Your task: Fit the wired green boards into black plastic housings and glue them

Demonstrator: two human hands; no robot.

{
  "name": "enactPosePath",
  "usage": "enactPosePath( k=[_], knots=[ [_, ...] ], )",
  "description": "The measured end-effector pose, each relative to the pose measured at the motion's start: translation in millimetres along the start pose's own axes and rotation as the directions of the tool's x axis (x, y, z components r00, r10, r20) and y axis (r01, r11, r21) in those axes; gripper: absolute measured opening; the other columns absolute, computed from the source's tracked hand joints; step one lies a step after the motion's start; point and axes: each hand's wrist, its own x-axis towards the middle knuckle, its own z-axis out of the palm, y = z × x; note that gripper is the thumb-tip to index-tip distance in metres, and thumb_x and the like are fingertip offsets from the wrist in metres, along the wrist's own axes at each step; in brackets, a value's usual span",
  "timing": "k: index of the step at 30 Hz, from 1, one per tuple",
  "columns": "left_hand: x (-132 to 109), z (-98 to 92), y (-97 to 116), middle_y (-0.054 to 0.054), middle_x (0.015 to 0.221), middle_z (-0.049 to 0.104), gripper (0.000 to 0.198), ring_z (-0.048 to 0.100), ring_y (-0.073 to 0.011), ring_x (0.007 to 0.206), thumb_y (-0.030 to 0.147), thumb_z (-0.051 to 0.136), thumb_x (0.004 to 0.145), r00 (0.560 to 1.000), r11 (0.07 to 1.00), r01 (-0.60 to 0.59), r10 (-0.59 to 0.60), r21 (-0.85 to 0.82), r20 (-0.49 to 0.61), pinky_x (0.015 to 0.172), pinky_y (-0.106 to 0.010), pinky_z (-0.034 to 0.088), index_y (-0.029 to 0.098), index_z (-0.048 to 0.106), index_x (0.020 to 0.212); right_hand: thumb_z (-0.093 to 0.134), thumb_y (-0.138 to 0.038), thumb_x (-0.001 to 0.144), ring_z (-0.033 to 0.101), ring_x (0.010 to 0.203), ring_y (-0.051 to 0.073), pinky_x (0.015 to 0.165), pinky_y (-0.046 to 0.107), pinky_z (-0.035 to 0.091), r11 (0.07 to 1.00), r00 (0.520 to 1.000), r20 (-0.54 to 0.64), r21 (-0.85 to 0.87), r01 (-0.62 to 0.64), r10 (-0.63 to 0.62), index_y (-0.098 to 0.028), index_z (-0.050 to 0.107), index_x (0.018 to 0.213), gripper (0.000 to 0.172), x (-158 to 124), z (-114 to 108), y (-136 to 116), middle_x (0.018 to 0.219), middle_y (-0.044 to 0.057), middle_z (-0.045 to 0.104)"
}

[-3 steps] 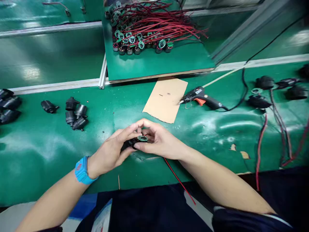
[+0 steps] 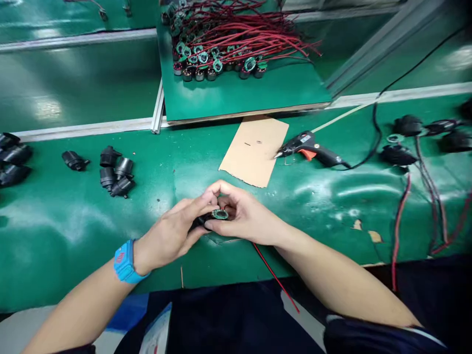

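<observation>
Green board (image 2: 220, 214), barely shifted

Both hands closed on the work at the bench's near side: left hand (image 2: 165, 236) round a black part (image 2: 201, 221), right hand (image 2: 245, 219) on the board. Since the last picture, board sits a touch lower; grip unchanged. Reads as mid-handling. Finger-hidden contact: can't tell. Red wire (image 2: 275, 276) trails lapward.

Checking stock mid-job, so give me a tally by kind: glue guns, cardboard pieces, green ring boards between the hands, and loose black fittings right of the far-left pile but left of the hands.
Glue gun: 1
Cardboard piece: 1
Green ring board: 1
Black fittings: 5
Total: 8
</observation>
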Motion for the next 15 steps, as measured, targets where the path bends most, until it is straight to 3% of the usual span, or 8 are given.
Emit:
enactPosePath(
  k=[6, 9, 12, 15],
  knots=[
    [-1.2, 2.9, 9.1, -0.014, 0.125, 0.067, 0.079, 0.061, -0.0244, 0.119, 0.005, 0.047, 0.099, 0.996, 0.988, -0.046, 0.033, 0.147, 0.088, 0.095, -0.042, 0.060, 0.027, 0.009, 0.165, 0.070, -0.006, 0.067, 0.047, 0.064, 0.009, 0.054, 0.021, 0.037, 0.952, 0.996, -0.045, -0.301, 0.060, -0.077, -0.022, 0.055, 0.100, 0.040, 2.2, 3.4, 3.3, 0.077, -0.007, 0.052],
    [-4.0, 6.0, 6.1, -0.014, 0.124, 0.067, 0.084, 0.062, -0.0249, 0.117, 0.008, 0.051, 0.099, 0.996, 0.988, 0.006, -0.020, 0.157, 0.088, 0.095, -0.043, 0.060, 0.028, 0.002, 0.165, 0.074, -0.012, 0.075, 0.049, 0.059, 0.008, 0.053, 0.021, 0.039, 0.932, 0.998, -0.020, -0.361, 0.042, -0.053, -0.021, 0.061, 0.104, 0.032, 1.9, -1.4, 2.5, 0.076, -0.007, 0.060],
    [-4.4, 6.9, -2.5, -0.015, 0.129, 0.060, 0.093, 0.063, -0.0241, 0.113, 0.020, 0.063, 0.097, 0.995, 0.988, 0.096, -0.096, 0.118, -0.003, 0.094, -0.042, 0.061, 0.032, 0.000, 0.164, 0.078, -0.021, 0.084, 0.061, 0.065, 0.010, 0.059, 0.022, 0.047, 0.905, 0.998, -0.028, -0.424, 0.036, -0.053, -0.021, 0.068, 0.112, 0.029, -1.5, -6.3, 2.0, 0.087, -0.003, 0.072],
    [-0.3, -2.8, -5.6, -0.017, 0.134, 0.053, 0.104, 0.062, -0.0287, 0.117, 0.049, 0.075, 0.085, 0.985, 0.979, 0.170, -0.170, 0.116, -0.010, 0.095, -0.046, 0.061, 0.032, 0.009, 0.164, 0.075, -0.017, 0.088, 0.072, 0.086, 0.015, 0.078, 0.027, 0.056, 0.850, 0.987, 0.001, -0.509, 0.139, -0.161, -0.022, 0.073, 0.115, 0.028, -8.1, -6.2, 7.8, 0.105, 0.002, 0.078]
  ],
)
